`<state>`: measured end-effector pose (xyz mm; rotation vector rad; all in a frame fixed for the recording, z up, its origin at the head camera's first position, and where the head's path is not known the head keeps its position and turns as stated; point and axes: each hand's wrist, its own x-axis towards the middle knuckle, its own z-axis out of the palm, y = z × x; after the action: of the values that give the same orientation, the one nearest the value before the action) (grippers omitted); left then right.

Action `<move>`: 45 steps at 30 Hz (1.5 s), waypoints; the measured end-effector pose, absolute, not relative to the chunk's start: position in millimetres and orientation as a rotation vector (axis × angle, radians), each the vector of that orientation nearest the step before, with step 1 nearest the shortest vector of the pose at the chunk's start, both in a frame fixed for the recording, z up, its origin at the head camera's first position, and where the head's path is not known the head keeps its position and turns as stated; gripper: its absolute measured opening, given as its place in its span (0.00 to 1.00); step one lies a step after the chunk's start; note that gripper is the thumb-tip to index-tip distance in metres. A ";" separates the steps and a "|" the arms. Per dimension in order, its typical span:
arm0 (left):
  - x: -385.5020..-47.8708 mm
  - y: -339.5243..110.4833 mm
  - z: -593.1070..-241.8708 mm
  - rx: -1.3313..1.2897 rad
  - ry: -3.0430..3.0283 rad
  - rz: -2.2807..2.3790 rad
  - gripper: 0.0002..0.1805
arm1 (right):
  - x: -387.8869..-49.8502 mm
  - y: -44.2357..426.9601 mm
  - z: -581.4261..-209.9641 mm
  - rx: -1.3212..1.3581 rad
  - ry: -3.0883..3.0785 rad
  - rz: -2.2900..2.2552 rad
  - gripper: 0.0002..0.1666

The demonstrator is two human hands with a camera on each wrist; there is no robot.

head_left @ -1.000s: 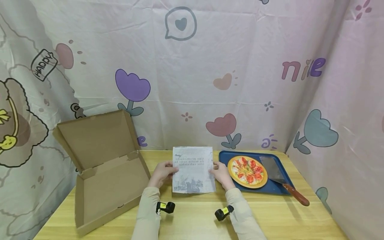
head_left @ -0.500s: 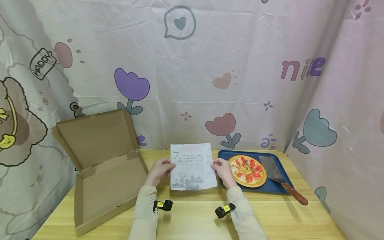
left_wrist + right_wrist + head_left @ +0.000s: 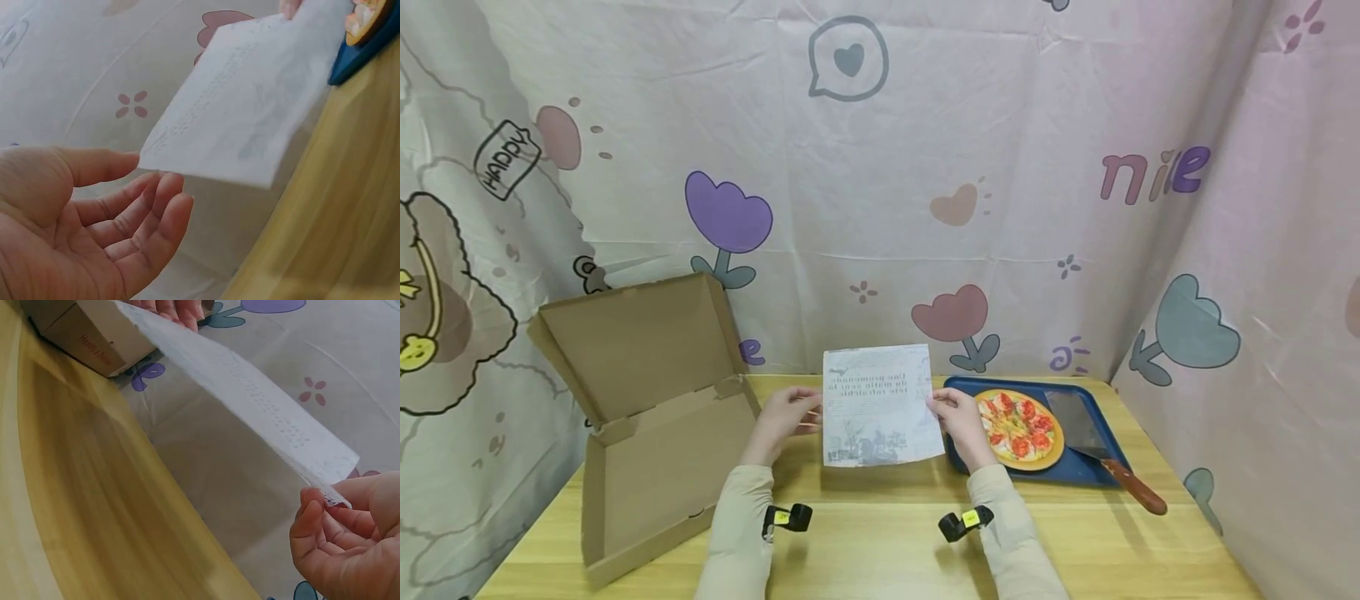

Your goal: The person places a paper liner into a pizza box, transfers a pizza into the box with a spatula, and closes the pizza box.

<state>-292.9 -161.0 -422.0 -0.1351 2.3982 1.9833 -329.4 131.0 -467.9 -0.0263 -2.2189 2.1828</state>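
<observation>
A thin square sheet of printed paper [image 3: 883, 408] is held up off the table, its print showing through in reverse. My right hand [image 3: 961, 427] pinches its right edge between thumb and fingers, and in the right wrist view that edge curls a little at the fingertips [image 3: 312, 499]. At the opposite edge is my left hand [image 3: 784, 421]. In the left wrist view the left thumb and loosely bent fingers [image 3: 172, 215] stand apart, right beside a corner of the paper [image 3: 219, 125], with nothing gripped between them.
On the left a cardboard pizza box [image 3: 670, 483] stands with its lid [image 3: 643, 346] raised. A blue tray [image 3: 958, 385] at the right holds a pizza [image 3: 1021, 429] and a spatula [image 3: 1131, 483], whose wooden handle overhangs the tray. A printed curtain [image 3: 865, 167] hangs behind the wooden table [image 3: 880, 554].
The paper has risen and tilted slightly. My left hand has let go of its edge and moved left and up, while my right hand keeps its pinch.
</observation>
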 end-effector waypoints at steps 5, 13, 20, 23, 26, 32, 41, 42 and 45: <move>-280.6 -177.4 -414.5 -0.108 2.505 1.896 0.23 | -329.7 131.5 -465.2 -0.017 -2.181 2.244 0.13; -254.9 -207.9 -410.0 -0.107 2.702 1.730 0.32 | -328.2 129.8 -460.7 -0.024 -2.145 2.275 0.10; -230.9 -237.5 -411.4 -0.132 2.898 1.499 0.34 | -326.1 128.4 -459.1 -0.032 -2.111 2.309 0.11; -224.9 -250.4 -410.1 -0.137 2.971 1.401 0.34 | -325.8 128.3 -459.4 -0.028 -2.109 2.316 0.11; -219.3 -265.8 -406.0 -0.121 3.032 1.290 0.35 | -325.6 128.3 -459.3 -0.024 -2.112 2.316 0.11; -205.7 -304.5 -398.5 -0.029 3.117 1.148 0.32 | -323.3 128.5 -458.6 -0.032 -2.113 2.334 0.10; -191.3 -372.5 -401.9 -0.103 3.174 1.119 0.30 | -322.3 128.0 -458.1 -0.018 -2.107 2.348 0.11; -189.8 -380.0 -404.4 -0.113 3.157 1.151 0.31 | -322.1 127.9 -457.9 -0.017 -2.105 2.349 0.11; -186.2 -399.7 -415.1 -0.163 3.132 1.235 0.32 | -321.7 127.8 -457.8 -0.017 -2.106 2.348 0.12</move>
<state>-186.2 -399.7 -415.1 -0.1627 3.1321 1.2353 -321.7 127.8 -457.8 -0.0165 -2.1056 2.3485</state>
